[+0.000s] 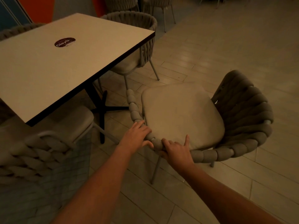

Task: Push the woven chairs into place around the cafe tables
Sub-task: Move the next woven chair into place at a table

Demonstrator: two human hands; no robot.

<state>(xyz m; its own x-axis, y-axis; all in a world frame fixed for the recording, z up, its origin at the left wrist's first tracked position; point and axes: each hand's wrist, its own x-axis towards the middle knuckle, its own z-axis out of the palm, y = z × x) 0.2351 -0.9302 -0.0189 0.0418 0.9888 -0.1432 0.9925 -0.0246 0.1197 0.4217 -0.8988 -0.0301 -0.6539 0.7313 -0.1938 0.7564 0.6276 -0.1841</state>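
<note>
Both hands sit side by side on the rope-wrapped rim of the pulled-out woven chair point(182, 113): the left hand point(137, 135) lies over it with fingers curled, the right hand point(175, 150) grips it, thumb beneath. That chair stands clear of the cafe table point(53, 65). Two more woven chairs are tucked at the table: the far chair point(137, 38) and the near chair point(40, 152).

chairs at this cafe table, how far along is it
Done: far chair sits tucked under the table. In hand: left hand and right hand both hold the rope rim of the pulled-out chair, angled off the table. Left: pushing it in.
</note>
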